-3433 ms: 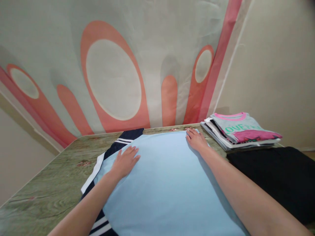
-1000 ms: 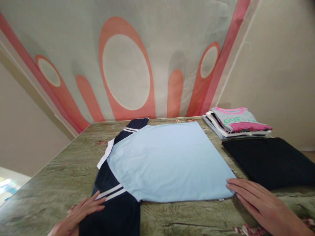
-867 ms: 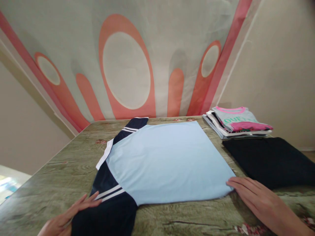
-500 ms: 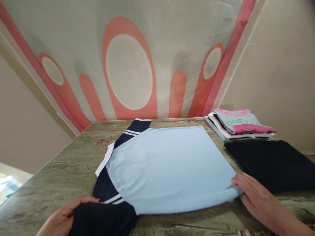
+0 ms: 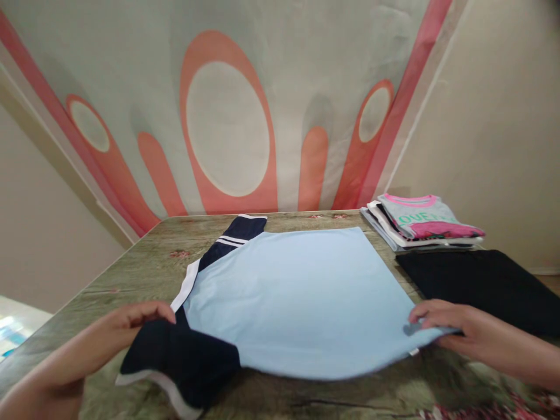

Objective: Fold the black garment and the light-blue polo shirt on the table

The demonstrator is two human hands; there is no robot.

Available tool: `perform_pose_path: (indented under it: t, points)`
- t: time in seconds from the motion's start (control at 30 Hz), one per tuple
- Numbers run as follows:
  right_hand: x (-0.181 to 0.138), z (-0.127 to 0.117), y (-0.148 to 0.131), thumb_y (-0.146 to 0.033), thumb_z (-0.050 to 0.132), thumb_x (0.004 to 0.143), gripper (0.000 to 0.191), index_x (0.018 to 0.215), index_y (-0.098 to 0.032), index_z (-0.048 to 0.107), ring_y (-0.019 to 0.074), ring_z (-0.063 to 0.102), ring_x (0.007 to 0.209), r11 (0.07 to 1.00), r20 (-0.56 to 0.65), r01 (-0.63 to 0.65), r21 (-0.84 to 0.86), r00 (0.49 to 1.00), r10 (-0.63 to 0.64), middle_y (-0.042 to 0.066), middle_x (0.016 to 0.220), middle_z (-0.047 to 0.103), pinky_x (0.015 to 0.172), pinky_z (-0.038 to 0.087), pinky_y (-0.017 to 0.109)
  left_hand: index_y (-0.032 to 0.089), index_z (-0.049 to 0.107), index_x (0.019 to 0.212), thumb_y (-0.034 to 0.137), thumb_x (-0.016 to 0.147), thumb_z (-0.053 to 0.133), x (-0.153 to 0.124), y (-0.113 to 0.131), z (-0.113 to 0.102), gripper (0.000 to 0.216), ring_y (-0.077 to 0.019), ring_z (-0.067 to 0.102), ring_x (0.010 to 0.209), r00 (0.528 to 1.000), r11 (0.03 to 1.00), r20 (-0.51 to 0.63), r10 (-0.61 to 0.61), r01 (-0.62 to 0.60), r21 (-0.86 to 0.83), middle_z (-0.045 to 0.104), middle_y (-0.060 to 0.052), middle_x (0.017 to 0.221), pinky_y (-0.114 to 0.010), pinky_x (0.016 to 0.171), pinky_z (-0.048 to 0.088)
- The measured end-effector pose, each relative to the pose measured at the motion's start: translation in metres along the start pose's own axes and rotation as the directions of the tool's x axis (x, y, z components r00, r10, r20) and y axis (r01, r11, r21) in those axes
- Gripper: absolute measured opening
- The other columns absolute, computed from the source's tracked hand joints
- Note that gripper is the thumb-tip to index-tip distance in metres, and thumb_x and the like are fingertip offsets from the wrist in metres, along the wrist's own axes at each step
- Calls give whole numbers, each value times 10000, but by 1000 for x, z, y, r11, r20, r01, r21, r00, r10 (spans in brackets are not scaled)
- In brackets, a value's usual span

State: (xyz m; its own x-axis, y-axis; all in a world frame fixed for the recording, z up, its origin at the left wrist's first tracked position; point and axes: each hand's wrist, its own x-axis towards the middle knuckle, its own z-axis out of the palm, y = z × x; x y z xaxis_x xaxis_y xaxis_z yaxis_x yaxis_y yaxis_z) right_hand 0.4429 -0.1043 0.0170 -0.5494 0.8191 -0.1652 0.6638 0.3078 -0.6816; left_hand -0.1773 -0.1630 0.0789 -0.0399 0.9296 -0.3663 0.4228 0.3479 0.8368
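Observation:
A light blue shirt [image 5: 297, 291] with navy, white-striped sleeves lies spread across a green wood-grain table [image 5: 131, 274]. My left hand [image 5: 126, 321] is closed on the near navy sleeve [image 5: 184, 359] and holds it lifted off the table. At the shirt's near right corner, my right hand [image 5: 455, 329] pinches the light blue hem and raises it slightly. The far navy sleeve [image 5: 231, 233] rests flat near the table's back edge.
A stack of folded shirts [image 5: 420, 224], grey and pink on top, sits at the table's far right. A black garment [image 5: 481, 280] lies flat in front of the stack. A grey curtain with orange ovals [image 5: 227, 128] hangs behind the table.
Both hands went from lying flat beside the shirt's near edge to gripping it. The near sleeve and the right hem corner have lifted off the table.

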Motion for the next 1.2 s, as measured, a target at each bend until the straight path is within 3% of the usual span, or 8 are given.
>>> perform_pose_path:
  t: [0.1, 0.23, 0.33, 0.43, 0.67, 0.87, 1.03, 1.2]
  points:
    - [30, -15, 5, -476, 646, 797, 299, 894, -207, 733, 273, 630, 927, 975, -53, -109, 192, 991, 121, 66, 953, 707, 840, 502, 334, 183, 677, 873, 366, 654, 796, 37, 17, 2, 309, -204, 666, 691, 999, 976, 49, 2, 9, -218, 719, -15, 775, -284, 650, 544]
    - [57, -3, 20, -543, 692, 743, 424, 981, -192, 698, 265, 643, 910, 800, -141, -185, 570, 938, 317, 61, 971, 718, 784, 531, 328, 164, 662, 1025, 479, 675, 782, 71, -3, 11, 486, -231, 680, 923, 998, 935, -56, -29, 7, -354, 740, -54, 994, -279, 824, 537]
    - [60, 11, 28, -484, 723, 738, 390, 1012, -209, 688, 269, 655, 952, 650, -46, -223, 727, 928, 369, 61, 1025, 720, 834, 536, 352, 173, 620, 1156, 505, 695, 761, 73, -24, 13, 586, -260, 647, 1057, 997, 929, -26, -74, 59, -366, 706, -73, 1141, -302, 915, 513]
    - [56, 16, 30, -415, 730, 742, 355, 1029, -210, 685, 281, 667, 953, 581, 28, -252, 774, 930, 365, 68, 1037, 723, 863, 537, 384, 204, 483, 1328, 509, 730, 732, 64, -31, 11, 716, -279, 619, 1124, 994, 924, 15, -107, 105, -367, 669, -75, 1222, -353, 962, 495]
    - [56, 19, 26, -447, 663, 795, 336, 1038, -215, 675, 260, 680, 908, 635, -50, -230, 738, 919, 391, 62, 1011, 732, 822, 555, 374, 258, 284, 1451, 236, 608, 801, 55, -19, 16, 989, -273, 514, 1261, 998, 978, 30, -56, 61, -201, 502, -80, 1430, -348, 1011, 471]
    - [59, 22, 28, -475, 614, 834, 323, 1038, -230, 670, 243, 672, 976, 641, -84, -204, 740, 918, 388, 51, 1072, 722, 923, 514, 370, 268, 276, 1487, 452, 703, 737, 65, -14, 20, 928, -268, 372, 1372, 990, 988, -64, 124, -118, 98, 379, -49, 1522, -315, 1098, 350]
    - [55, 17, 24, -494, 633, 806, 382, 1061, -213, 671, 273, 662, 997, 681, -56, -209, 702, 937, 345, 63, 1010, 731, 945, 498, 419, 153, 604, 1175, 500, 767, 639, 70, -16, 16, 536, -296, 565, 1176, 990, 949, -8, 144, -136, 283, 647, -94, 1232, -359, 1077, 355]
    - [53, 14, 24, -537, 631, 784, 434, 1046, -192, 663, 269, 668, 912, 740, -37, -239, 629, 941, 335, 58, 922, 727, 836, 535, 396, 203, 577, 1056, 542, 677, 695, 65, -21, 14, 522, -279, 659, 938, 985, 995, -166, 56, -42, 88, 694, -38, 1028, -330, 851, 510]
